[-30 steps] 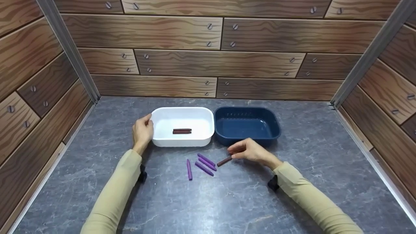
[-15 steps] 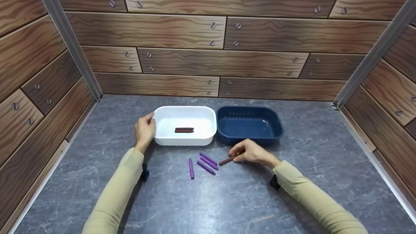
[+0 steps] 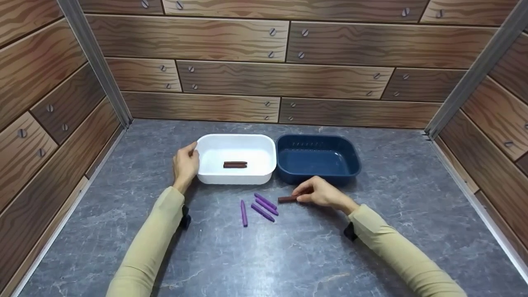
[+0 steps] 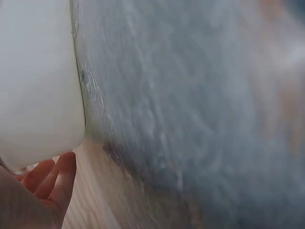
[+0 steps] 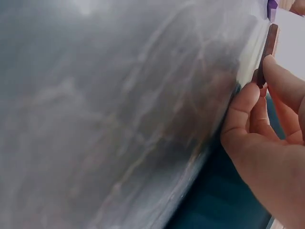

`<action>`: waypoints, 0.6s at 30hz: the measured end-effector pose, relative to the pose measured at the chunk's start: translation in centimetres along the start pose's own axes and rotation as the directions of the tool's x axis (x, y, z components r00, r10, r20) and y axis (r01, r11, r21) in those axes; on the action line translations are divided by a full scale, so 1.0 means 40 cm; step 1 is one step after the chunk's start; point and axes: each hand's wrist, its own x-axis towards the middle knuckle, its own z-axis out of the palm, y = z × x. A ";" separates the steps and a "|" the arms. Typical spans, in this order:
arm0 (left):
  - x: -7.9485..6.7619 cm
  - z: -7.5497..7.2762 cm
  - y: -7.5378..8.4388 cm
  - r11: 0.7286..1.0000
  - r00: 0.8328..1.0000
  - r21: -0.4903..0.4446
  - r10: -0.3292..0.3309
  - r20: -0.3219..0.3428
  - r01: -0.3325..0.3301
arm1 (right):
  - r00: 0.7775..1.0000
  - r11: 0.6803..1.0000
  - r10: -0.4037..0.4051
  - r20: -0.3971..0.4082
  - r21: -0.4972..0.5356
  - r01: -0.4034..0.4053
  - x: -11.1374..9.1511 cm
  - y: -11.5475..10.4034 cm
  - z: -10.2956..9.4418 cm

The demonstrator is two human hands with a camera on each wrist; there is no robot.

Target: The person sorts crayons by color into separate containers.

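My left hand (image 3: pixel 185 165) grips the left rim of a white tub (image 3: pixel 237 179), its fingers (image 4: pixel 63 179) against the outside wall in the left wrist view. Two brown crayons (image 3: pixel 235 164) lie side by side on the tub's floor. In front of the blue tub (image 3: pixel 350 171), my right hand (image 3: pixel 324 192) pinches a brown crayon (image 3: pixel 286 199) between thumb and fingertips. In the right wrist view a second brown end shows beside this crayon (image 5: pixel 269 45); whether it is another crayon I cannot tell. Several purple crayons (image 3: pixel 262 213) lie on the table left of the right hand.
The tubs stand side by side, touching or nearly so, on a grey marbled table (image 3: pixel 264 255). Wood-patterned walls (image 3: pixel 231 76) enclose the back and both sides, with grey metal posts (image 3: pixel 97 68) at the corners.
The brown crayon in my right hand has turned from slanting to nearly level. My left hand keeps its place on the white tub. The whole view has shifted slightly.
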 end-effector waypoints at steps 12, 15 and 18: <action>0.001 0.001 0.005 1.000 1.000 -0.014 -0.004 0.002 0.004 | 0.999 0.993 -0.033 0.005 0.115 0.032 0.004 -0.024 0.002; 0.000 0.001 0.004 1.000 1.000 -0.013 -0.001 -0.001 0.001 | 1.000 0.990 -0.027 0.010 0.142 0.025 0.008 -0.038 0.002; 0.000 0.001 0.001 1.000 1.000 -0.016 0.000 0.001 0.000 | 1.000 0.987 -0.024 0.018 0.162 0.021 0.014 -0.051 0.004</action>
